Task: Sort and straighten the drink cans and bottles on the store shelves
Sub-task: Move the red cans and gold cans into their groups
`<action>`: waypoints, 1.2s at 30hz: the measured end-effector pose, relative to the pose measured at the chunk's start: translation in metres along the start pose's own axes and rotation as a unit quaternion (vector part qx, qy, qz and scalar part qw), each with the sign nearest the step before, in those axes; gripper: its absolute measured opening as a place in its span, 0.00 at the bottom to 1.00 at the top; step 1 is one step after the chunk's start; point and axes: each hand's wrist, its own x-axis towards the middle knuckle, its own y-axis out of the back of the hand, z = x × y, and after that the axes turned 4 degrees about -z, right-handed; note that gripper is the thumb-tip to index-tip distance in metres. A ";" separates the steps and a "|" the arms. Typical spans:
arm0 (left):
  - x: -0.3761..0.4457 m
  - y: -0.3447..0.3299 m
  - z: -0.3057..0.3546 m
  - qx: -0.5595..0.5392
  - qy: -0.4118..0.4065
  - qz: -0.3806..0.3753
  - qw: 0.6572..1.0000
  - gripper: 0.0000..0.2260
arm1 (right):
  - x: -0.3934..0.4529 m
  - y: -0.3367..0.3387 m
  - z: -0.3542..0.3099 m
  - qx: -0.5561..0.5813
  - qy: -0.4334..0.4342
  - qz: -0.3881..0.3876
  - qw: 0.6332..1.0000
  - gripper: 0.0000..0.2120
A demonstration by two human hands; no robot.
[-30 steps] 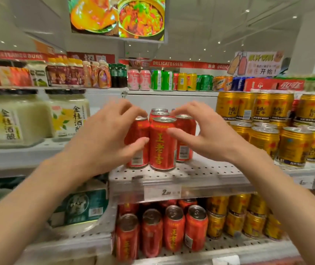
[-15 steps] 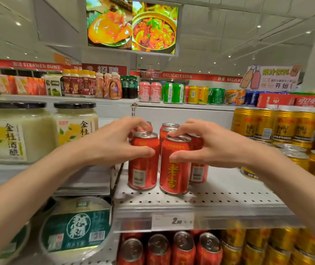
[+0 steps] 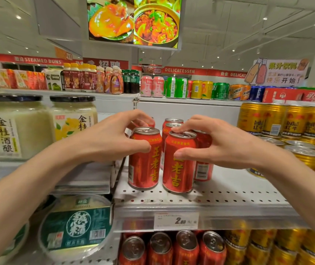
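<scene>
Two red cans with yellow characters are stood upright at the front of a white perforated shelf [image 3: 229, 196], side by side and nearly touching. The left front can [image 3: 145, 159] is gripped by the left hand [image 3: 107, 138]: the thumb is pressed across its face just below the rim, and the fingers are curled over and behind its top. The right front can [image 3: 179, 165] is gripped by the right hand [image 3: 221, 144], with the thumb laid across its label and the fingers curled over its lid. Behind this pair more red cans [image 3: 173, 124] are lined up in rows, and one is partly hidden by the right palm, its barcode side shown.

A price tag [image 3: 175, 220] is fixed to the shelf edge below the front cans. On the shelf beneath, further red cans [image 3: 160, 247] are seen from above, with gold cans [image 3: 286, 245] to their right. Gold cans [image 3: 273, 121] are also stacked on the right of the middle shelf. To the left, two large jars [image 3: 72, 119] with black lids are placed on a neighbouring shelf, and a round tub [image 3: 76, 224] with a green label is set below them. Along the top shelf, assorted bottles [image 3: 99, 79] and coloured cans [image 3: 175, 87] are ranged.
</scene>
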 end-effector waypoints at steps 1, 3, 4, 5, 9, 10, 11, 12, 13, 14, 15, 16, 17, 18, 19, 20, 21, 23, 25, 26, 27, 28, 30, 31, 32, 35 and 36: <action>0.000 -0.001 0.000 0.009 -0.003 0.003 1.000 0.21 | 0.000 0.000 0.001 -0.002 0.001 0.002 1.000 0.35; 0.001 -0.001 0.001 0.022 -0.005 0.007 1.000 0.23 | -0.001 -0.002 0.002 -0.002 0.002 0.006 1.000 0.36; 0.001 0.000 0.001 0.017 -0.005 0.004 1.000 0.22 | -0.002 -0.003 0.003 0.000 0.003 0.008 1.000 0.36; 0.001 0.000 0.000 0.003 -0.005 -0.003 1.000 0.21 | -0.002 -0.004 0.004 0.003 0.004 0.012 1.000 0.36; -0.001 0.003 -0.003 -0.039 -0.015 -0.023 0.999 0.23 | -0.001 -0.007 0.004 0.018 0.008 0.036 0.999 0.30; -0.001 0.002 -0.003 -0.041 -0.017 -0.025 0.999 0.24 | 0.000 -0.008 0.003 0.018 0.007 0.042 0.999 0.28; 0.000 0.002 -0.003 -0.044 -0.018 -0.028 0.998 0.25 | 0.001 -0.010 0.003 0.016 0.006 0.047 0.999 0.27; 0.000 0.001 -0.002 -0.046 -0.018 -0.031 0.998 0.25 | 0.001 -0.012 0.002 0.008 0.009 0.053 0.999 0.27; 0.000 0.001 -0.002 -0.045 -0.019 -0.034 0.998 0.25 | 0.001 -0.014 0.002 -0.008 0.017 0.058 0.998 0.28; 0.000 0.001 -0.002 -0.039 -0.021 -0.037 0.998 0.25 | 0.000 -0.014 0.003 -0.026 0.025 0.061 0.997 0.30; -0.001 0.001 -0.002 -0.030 -0.025 -0.036 0.999 0.24 | -0.001 -0.014 0.003 -0.035 0.032 0.061 0.997 0.31; -0.001 0.001 -0.003 -0.018 -0.029 -0.035 0.999 0.24 | -0.003 -0.012 0.004 -0.031 0.035 0.063 0.997 0.32; -0.001 0.001 -0.003 -0.007 -0.031 -0.032 0.999 0.23 | -0.005 -0.008 0.005 -0.014 0.035 0.071 0.997 0.32; -0.003 0.001 -0.001 0.005 -0.032 -0.030 0.999 0.23 | -0.007 -0.004 0.008 0.007 0.030 0.086 0.996 0.31; -0.004 0.001 0.001 0.018 -0.034 -0.027 0.999 0.24 | -0.009 0.000 0.012 0.019 0.020 0.104 0.994 0.30; -0.005 0.001 0.003 0.033 -0.039 -0.023 0.998 0.25 | -0.010 0.005 0.018 0.020 0.006 0.122 0.992 0.30; -0.005 0.000 0.007 0.049 -0.047 -0.020 0.997 0.27 | -0.011 0.007 0.025 0.014 -0.013 0.130 0.991 0.29; -0.004 -0.003 0.017 0.078 -0.061 -0.010 0.995 0.29 | -0.012 0.006 0.036 -0.005 -0.052 0.109 0.993 0.28; 0.000 -0.008 0.029 0.110 -0.073 -0.003 0.991 0.29 | -0.012 -0.001 0.044 -0.001 -0.071 0.077 0.995 0.24; 0.004 -0.011 0.035 0.123 -0.075 -0.004 0.990 0.28 | -0.012 -0.004 0.046 0.017 -0.071 0.071 0.995 0.23; 0.007 -0.014 0.039 0.129 -0.074 -0.008 0.989 0.28 | -0.012 -0.005 0.047 0.038 -0.072 0.068 0.994 0.22; 0.010 -0.017 0.041 0.129 -0.071 -0.015 0.989 0.28 | -0.012 -0.005 0.047 0.055 -0.073 0.068 0.994 0.22; 0.014 -0.023 0.041 0.125 -0.067 -0.021 0.990 0.27 | -0.013 -0.001 0.048 0.084 -0.073 0.065 0.992 0.21; 0.015 -0.025 0.039 0.124 -0.066 -0.018 0.990 0.27 | -0.014 0.001 0.051 0.100 -0.071 0.061 0.990 0.20; 0.015 -0.026 0.038 0.122 -0.063 -0.013 0.990 0.26 | -0.017 0.004 0.052 0.118 -0.067 0.055 0.989 0.19; 0.015 -0.028 0.034 0.125 -0.059 -0.006 0.990 0.25 | -0.029 0.011 0.053 0.186 -0.044 0.020 0.981 0.17; 0.015 -0.028 0.034 0.126 -0.060 -0.005 0.990 0.25 | -0.032 0.012 0.053 0.210 -0.037 0.009 0.977 0.17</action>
